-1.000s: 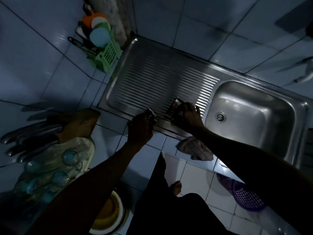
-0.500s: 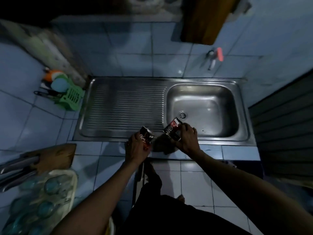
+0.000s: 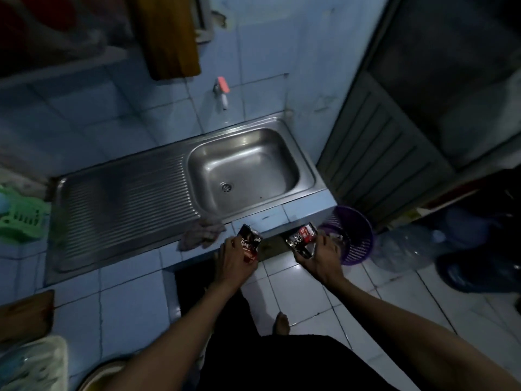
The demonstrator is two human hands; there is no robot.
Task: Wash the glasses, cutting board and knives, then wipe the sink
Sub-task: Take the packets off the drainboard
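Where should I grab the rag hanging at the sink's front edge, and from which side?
Take the rag by the bunched part on the counter ledge, coming from above and the front. It drapes over the edge below the sink drainboard, so the top fold looks easiest to pinch. Both hands hold packets now: left hand, right hand.

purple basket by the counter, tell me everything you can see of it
The round purple plastic basket has latticed, perforated walls and stands upright on the white tiled floor, right of the blue tiled counter's end and in front of the grey louvred door. Its mouth is open; the contents are too dark to tell. The right hand, holding a crumpled dark sachet, overlaps its left edge; contact is unclear.
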